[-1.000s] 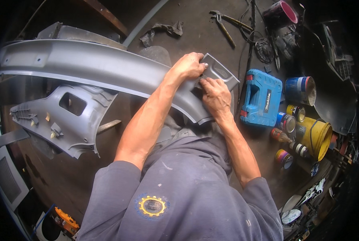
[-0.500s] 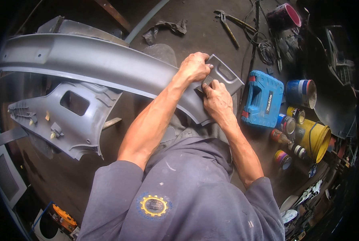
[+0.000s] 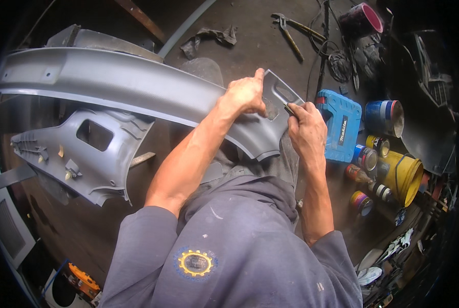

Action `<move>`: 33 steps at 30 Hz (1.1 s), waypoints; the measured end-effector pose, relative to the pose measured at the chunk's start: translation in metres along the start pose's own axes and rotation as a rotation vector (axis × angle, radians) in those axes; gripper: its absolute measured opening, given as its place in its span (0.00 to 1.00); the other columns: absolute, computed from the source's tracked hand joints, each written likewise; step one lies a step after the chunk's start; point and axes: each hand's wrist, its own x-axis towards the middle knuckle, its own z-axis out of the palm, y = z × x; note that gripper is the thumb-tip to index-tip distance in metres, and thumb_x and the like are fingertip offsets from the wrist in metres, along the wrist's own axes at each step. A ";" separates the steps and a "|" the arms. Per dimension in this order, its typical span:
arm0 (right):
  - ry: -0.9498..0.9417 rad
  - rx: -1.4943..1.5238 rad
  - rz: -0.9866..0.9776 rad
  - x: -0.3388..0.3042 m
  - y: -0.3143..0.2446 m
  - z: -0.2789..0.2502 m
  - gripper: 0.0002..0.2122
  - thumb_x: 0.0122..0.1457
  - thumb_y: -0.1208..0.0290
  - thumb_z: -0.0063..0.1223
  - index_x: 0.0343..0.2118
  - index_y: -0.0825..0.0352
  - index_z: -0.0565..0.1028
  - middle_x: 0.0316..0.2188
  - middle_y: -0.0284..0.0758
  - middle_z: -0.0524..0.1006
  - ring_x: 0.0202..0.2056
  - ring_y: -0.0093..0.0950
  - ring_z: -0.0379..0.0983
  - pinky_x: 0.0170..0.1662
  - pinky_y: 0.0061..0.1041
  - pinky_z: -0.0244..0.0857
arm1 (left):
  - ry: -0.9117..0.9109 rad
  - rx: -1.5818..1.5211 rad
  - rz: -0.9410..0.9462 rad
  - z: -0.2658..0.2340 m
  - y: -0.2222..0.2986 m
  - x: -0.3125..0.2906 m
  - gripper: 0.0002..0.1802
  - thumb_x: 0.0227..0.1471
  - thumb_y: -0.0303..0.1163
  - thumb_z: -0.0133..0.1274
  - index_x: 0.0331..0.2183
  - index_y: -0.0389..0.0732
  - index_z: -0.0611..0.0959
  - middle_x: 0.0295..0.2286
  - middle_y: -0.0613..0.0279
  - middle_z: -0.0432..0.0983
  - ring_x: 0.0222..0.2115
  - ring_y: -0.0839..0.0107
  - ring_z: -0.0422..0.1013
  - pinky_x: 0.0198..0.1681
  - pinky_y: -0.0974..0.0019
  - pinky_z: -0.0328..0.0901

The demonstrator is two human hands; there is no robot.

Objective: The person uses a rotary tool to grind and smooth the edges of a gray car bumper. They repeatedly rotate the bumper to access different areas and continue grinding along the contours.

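A long grey plastic trim panel [image 3: 137, 79] reaches from the far left to my lap, with a recessed slot near its right end. My left hand [image 3: 243, 96] grips that end; the index finger lies straight toward the far edge, the thumb rests on the face, and the other fingers are mostly hidden. Beside the thumb is a dull, scuffed patch [image 3: 272, 109]. Just right of it, my right hand [image 3: 308, 131] is closed, pinching a small dark flat piece [image 3: 289, 109] like folded sandpaper against the panel's right edge. Most of that piece is covered by the fingers.
A second grey panel [image 3: 98, 167] with a square opening lies at left. At right are a blue tool case [image 3: 341, 120], a blue paint can [image 3: 381, 118], several smaller cans and a yellow bucket [image 3: 409, 179]. Pliers [image 3: 291, 38] and a rag [image 3: 209, 40] lie on the floor ahead.
My right hand has moved right, from the scuffed patch to the panel's right edge, taking the dark piece along. My left index finger has straightened, and the thumb has come down onto the face.
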 end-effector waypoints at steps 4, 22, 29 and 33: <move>0.018 0.184 0.013 -0.013 0.005 0.001 0.11 0.54 0.77 0.52 0.40 0.69 0.78 0.33 0.45 0.79 0.38 0.45 0.77 0.41 0.39 0.71 | 0.062 0.065 -0.010 0.014 -0.004 -0.003 0.53 0.39 0.34 0.69 0.62 0.31 0.58 0.37 0.37 0.80 0.44 0.43 0.76 0.51 0.51 0.70; 0.060 0.451 0.157 -0.031 0.019 0.026 0.07 0.57 0.73 0.60 0.35 0.70 0.77 0.35 0.42 0.78 0.38 0.40 0.76 0.42 0.33 0.69 | 0.109 0.084 0.070 0.015 -0.015 -0.003 0.51 0.41 0.35 0.69 0.61 0.32 0.60 0.35 0.37 0.81 0.42 0.42 0.76 0.48 0.48 0.70; 0.348 0.321 0.525 -0.102 0.110 0.018 0.12 0.62 0.65 0.56 0.40 0.70 0.77 0.33 0.44 0.78 0.34 0.39 0.75 0.40 0.35 0.68 | 0.117 0.201 0.029 0.021 -0.020 -0.004 0.49 0.46 0.40 0.67 0.62 0.33 0.60 0.35 0.39 0.81 0.41 0.43 0.77 0.48 0.49 0.70; 0.306 0.013 0.712 -0.203 0.190 0.047 0.16 0.63 0.59 0.54 0.41 0.69 0.78 0.36 0.47 0.78 0.39 0.48 0.75 0.43 0.40 0.68 | 0.139 0.208 0.027 0.008 -0.014 -0.003 0.52 0.47 0.45 0.66 0.64 0.34 0.59 0.40 0.39 0.79 0.44 0.46 0.76 0.52 0.51 0.67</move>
